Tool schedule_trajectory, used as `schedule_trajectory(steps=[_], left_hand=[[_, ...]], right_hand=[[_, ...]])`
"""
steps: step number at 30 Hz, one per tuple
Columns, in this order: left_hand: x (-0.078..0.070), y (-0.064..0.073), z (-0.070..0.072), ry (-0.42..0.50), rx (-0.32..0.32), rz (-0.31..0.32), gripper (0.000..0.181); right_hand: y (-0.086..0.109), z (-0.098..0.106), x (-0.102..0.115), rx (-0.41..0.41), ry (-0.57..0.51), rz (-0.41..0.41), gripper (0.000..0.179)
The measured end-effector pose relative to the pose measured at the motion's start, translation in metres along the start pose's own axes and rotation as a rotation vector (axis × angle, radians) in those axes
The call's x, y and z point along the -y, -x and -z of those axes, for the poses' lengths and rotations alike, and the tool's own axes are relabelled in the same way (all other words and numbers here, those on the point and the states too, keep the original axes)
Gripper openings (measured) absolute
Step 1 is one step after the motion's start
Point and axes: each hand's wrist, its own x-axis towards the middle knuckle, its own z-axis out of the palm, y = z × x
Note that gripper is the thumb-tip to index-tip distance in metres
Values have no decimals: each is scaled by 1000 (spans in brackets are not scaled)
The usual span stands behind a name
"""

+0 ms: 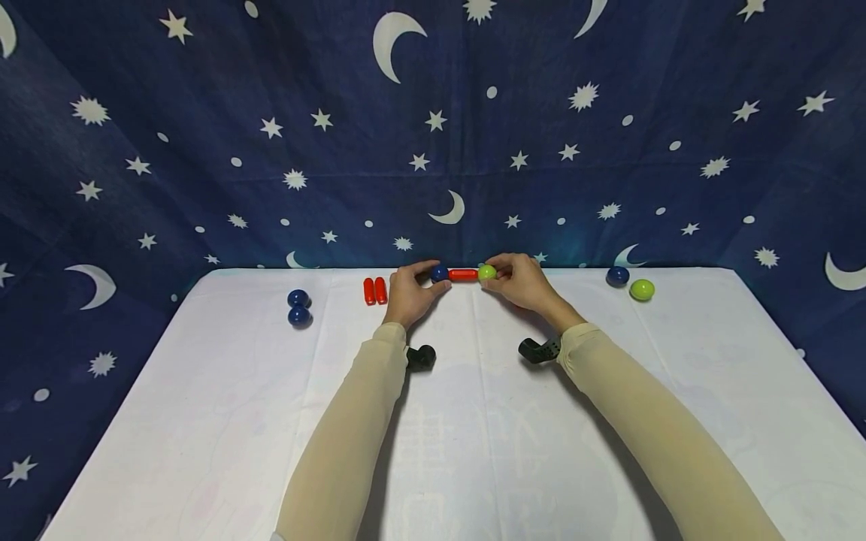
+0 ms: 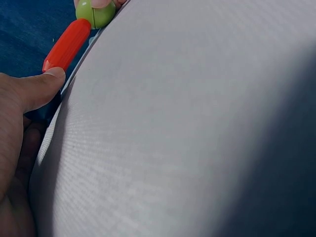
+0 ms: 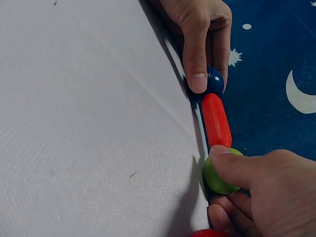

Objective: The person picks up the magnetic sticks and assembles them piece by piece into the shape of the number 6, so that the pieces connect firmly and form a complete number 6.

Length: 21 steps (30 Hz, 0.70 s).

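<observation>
Beige sleeves (image 1: 352,436) lead to left hand (image 1: 409,294) pinching blue ball (image 1: 439,273), right hand (image 1: 524,283) green ball (image 1: 487,272), red rod (image 1: 463,275) between.

My right hand (image 3: 269,190) is covering part of the green ball (image 3: 214,180); the right-wrist view's edge is cutting off a red object (image 3: 210,233).

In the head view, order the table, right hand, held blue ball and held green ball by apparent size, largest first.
1. Table
2. Right hand
3. Blue ball and green ball: look alike, so not ranked.
</observation>
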Motion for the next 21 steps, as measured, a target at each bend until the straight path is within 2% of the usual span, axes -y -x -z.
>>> schedule_trajectory(steps=[8, 21], left_hand=[[0, 1, 0, -6, -1, -31, 44], [1, 0, 1, -13, 11, -13, 46]], right_hand=[[0, -1, -4, -19, 7, 5, 40], [-1, -1, -2, -30, 40, -12, 40]])
